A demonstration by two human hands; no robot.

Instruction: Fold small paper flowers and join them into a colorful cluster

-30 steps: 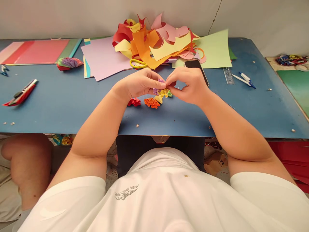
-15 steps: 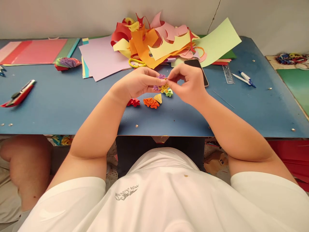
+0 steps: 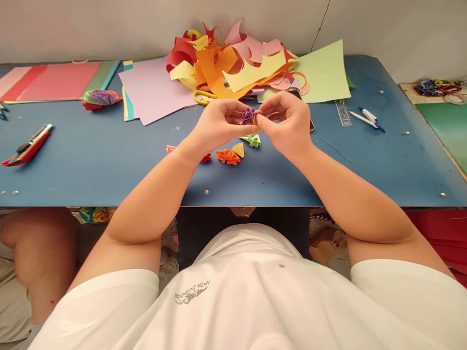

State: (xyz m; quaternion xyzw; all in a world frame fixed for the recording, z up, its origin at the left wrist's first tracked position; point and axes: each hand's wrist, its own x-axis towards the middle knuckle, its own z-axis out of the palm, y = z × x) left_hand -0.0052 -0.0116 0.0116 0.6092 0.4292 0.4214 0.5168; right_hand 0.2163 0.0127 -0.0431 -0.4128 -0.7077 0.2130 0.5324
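Between my fingertips is a small curled-paper flower (image 3: 248, 116), purple with a bit of yellow showing below. My left hand (image 3: 225, 118) pinches it from the left, and my right hand (image 3: 283, 116) grips its right side, fingers closed. Part of the flower is hidden by my fingers. On the table just below lie a green folded paper piece (image 3: 253, 140), an orange frilled paper piece (image 3: 228, 156) with a pale yellow cone (image 3: 239, 149) against it, and a red one (image 3: 206, 158) partly behind my left wrist. A pink piece (image 3: 170, 148) peeks out left of that forearm.
Paper scraps (image 3: 219, 63) pile up at the back, with yellow-handled scissors (image 3: 204, 96) at their front. A lilac sheet (image 3: 156, 92) lies left of them. A red utility knife (image 3: 29, 146) rests far left. Pens (image 3: 368, 119) and a clear ruler (image 3: 343, 113) lie right. Another person's leg (image 3: 44, 257) shows lower left.
My hands have turned the flower so its purple curls face me and the yellow part is mostly covered. My left forearm has shifted slightly, and the green sheet's corner sits lower.
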